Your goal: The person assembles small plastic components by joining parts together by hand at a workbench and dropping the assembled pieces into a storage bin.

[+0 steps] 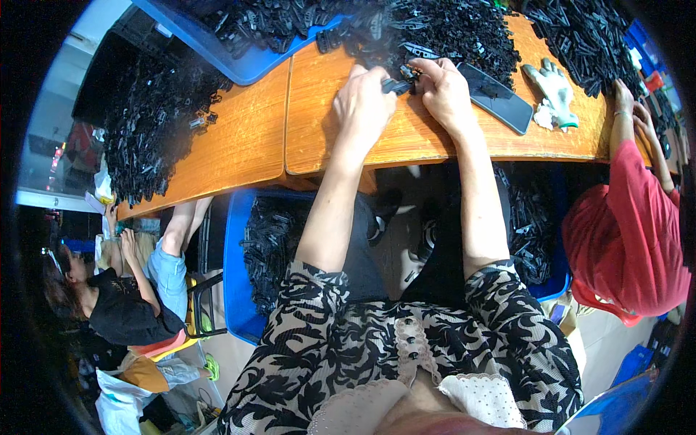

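Over the wooden table [406, 141], my left hand [365, 105] is closed on a small black plastic part [394, 85] that sticks out past its fingertips. Close beside it, my right hand [444, 90] pinches with thumb and forefinger. A small dark piece with orange-looking specks [410, 72] shows at those fingertips, too small to name. The two hands nearly meet at the front of a heap of black plastic parts [460, 40]. To the right of my right hand lies a dark smartphone [496, 99], partly against the heap.
A white work glove [553, 90] lies beyond the phone. Further heaps of black parts [145, 130] cover the table's left end and far right. A blue bin [250, 72] stands on the table; blue tubs [235, 268] flank my legs. Co-workers sit left and right [627, 239].
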{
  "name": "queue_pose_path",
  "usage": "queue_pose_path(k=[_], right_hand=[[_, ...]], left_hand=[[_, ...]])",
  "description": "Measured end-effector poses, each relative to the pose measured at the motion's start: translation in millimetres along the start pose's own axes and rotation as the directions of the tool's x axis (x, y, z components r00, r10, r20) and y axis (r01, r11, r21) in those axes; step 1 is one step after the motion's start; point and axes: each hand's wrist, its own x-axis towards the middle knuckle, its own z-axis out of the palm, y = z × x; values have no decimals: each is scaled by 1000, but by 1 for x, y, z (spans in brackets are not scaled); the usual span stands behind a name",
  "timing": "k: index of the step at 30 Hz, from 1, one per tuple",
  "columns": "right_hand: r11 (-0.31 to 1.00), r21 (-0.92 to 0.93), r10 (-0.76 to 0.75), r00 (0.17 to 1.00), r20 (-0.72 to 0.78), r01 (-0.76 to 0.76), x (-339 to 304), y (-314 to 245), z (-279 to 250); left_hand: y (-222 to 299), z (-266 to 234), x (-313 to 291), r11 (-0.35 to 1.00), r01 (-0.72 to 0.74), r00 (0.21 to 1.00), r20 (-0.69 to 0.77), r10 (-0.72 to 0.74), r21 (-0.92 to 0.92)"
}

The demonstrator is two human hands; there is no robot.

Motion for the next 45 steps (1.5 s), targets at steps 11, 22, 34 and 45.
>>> queue_pose_path(k=[11, 22, 34, 45], right_hand=[[782, 614, 148, 989, -17, -106, -11, -70, 1], [828, 234, -375, 814, -443, 509, -24, -106, 17], [819, 112, -507, 801, -319, 563, -31, -96, 15], [760, 422, -455, 868, -198, 494, -20, -89, -2]], left_hand=[[-22, -34, -52, -248, 217, 941, 270, -202, -944], [-37, -38, -56, -356, 134, 953, 218, -209, -925], [-42, -33, -58, -309, 181, 936, 260, -236, -934], [-52, -36, -60, -303, 304, 900, 377, -219, -903]])
